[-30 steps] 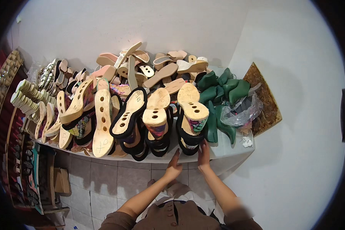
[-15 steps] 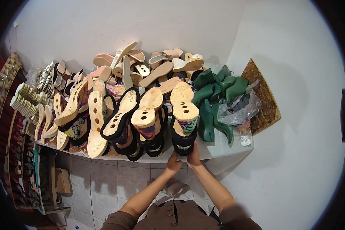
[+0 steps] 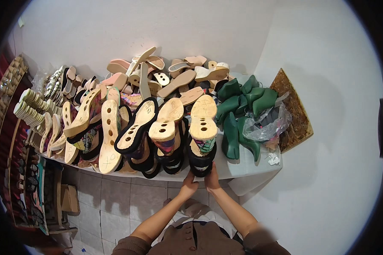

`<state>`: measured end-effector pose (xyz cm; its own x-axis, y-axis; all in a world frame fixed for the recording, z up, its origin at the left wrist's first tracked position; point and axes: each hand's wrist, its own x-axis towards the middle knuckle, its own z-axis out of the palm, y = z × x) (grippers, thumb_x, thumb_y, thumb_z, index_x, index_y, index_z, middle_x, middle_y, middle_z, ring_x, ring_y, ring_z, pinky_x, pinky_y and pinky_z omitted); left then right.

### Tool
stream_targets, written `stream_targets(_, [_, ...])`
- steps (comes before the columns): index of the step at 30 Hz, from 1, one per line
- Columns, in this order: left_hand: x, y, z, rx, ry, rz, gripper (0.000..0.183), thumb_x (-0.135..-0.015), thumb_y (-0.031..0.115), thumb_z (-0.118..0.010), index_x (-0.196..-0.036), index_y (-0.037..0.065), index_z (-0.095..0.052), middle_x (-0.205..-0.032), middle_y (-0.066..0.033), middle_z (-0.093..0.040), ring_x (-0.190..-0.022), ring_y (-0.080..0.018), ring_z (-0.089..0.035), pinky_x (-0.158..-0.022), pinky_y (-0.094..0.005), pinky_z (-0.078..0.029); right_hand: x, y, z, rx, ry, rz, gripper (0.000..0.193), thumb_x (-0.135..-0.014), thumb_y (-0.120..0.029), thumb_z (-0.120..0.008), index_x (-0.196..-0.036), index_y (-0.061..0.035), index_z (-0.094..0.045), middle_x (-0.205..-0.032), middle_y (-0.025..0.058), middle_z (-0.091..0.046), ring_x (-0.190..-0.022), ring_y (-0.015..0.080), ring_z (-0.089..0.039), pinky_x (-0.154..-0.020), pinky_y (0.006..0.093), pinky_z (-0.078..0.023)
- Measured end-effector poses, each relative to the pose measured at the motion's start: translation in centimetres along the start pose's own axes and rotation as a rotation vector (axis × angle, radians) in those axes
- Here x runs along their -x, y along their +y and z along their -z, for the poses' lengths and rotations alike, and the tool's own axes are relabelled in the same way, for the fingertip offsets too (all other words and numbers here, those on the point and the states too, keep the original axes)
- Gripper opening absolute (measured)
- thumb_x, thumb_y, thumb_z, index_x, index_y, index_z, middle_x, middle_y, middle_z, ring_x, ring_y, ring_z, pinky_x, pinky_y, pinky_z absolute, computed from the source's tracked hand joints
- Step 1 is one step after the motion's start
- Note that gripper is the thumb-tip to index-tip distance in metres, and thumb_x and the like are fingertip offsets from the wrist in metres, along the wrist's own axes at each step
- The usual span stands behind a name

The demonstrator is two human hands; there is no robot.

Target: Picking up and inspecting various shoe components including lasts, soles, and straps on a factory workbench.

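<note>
A stack of wooden wedge soles (image 3: pixel 203 123) stands near the front edge of the table, the upper one pale with holes in it and a colourful patterned side. Black-trimmed wedges (image 3: pixel 201 163) make up its lower part. My left hand (image 3: pixel 189 182) presses against the left of the stack's base, and my right hand (image 3: pixel 212 176) closes on its right side. Some fingertips are hidden behind the black wedge. Just left of this stack is another pale wedge sole (image 3: pixel 168 121) on black pieces. Beyond that stands a black-edged wedge sole (image 3: pixel 136 125).
Green shoe lasts (image 3: pixel 230 138) lie to the right, beside a clear plastic bag (image 3: pixel 266 123) and a brown board (image 3: pixel 291 110) leaning on the wall. Loose sandals and soles (image 3: pixel 176 83) are heaped behind. White-covered table (image 3: pixel 242 171); cardboard box (image 3: pixel 70 198) below left.
Both hands and the stack between them have shifted slightly left, closer to the neighbouring wedges. The view has also moved a little.
</note>
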<state>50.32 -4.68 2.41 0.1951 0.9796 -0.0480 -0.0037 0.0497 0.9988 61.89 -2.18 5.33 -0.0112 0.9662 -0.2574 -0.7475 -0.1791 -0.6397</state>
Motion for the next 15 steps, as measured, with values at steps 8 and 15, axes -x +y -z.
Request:
stream_targets(8, [0.3,-0.7,0.2,-0.031,0.028,-0.004,0.068,-0.068,-0.004,-0.042,-0.134,-0.004,-0.027,-0.136,-0.0217,-0.035,-0.129,-0.0275,-0.032,-0.103,-0.0307,-0.028,0.3,0.2,0.0,-0.012,0.031,0.005,0.048,-0.097,-0.037,-0.03,-0.13,-0.0039,-0.037,-0.133,0.0077,-0.042,-0.123,0.0194,-0.038,-0.106,0.0341,-0.023])
stream_targets(15, [1.1,-1.1,0.5,-0.175,0.041,-0.033,0.067,-0.069,0.0,-0.046,-0.134,0.0,-0.029,-0.125,-0.0242,-0.046,-0.116,-0.0322,-0.047,-0.092,-0.033,-0.039,0.8,1.3,0.8,-0.015,0.018,-0.003,0.049,-0.096,-0.037,-0.031,-0.131,-0.0033,-0.035,-0.136,0.0072,-0.038,-0.125,0.0185,-0.035,-0.106,0.034,-0.022])
